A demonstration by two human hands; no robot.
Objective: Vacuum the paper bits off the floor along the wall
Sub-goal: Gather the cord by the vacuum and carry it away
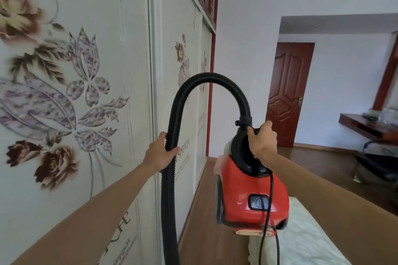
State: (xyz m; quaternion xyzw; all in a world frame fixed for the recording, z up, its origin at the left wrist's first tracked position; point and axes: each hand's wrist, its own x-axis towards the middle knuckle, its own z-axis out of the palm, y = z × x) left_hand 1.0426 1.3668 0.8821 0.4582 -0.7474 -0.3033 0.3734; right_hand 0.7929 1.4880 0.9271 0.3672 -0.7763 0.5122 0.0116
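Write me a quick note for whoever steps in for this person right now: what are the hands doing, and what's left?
Left hand: grips the black hose partway along; the nozzle end is out of view.
Right hand: holds the red vacuum up by its handle, with the cord hanging below.
Floor along the flowered wall: a wooden strip shows, and no paper bits can be made out from here.
Done: no sign of vacuuming yet.
Left: probably set the vacuum down, bring the nozzle to the floor and work along the wall.
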